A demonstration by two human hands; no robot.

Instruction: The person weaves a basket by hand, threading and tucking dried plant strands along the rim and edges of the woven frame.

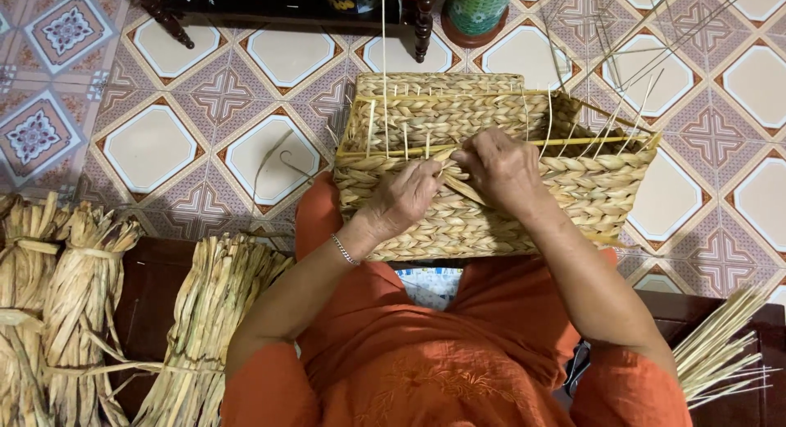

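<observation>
While both hands pinch a strand, the woven basket rests on the lap.

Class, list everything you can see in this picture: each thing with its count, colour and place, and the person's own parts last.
basket: one, straw-coloured, half woven, on the lap
upright stakes: many, pale, standing out of the basket rim
fibre bundles: at least three, tan, tied, lower left
stick bundle: one, pale, lower right
floor tiles: many, cream, brown and pink patterns
table legs: two, dark wood, top
vase: one, green, top
bracelet: one, silver, left wrist
left hand: fingers pinching a strand on the basket
right hand: fingers at the same weave
</observation>
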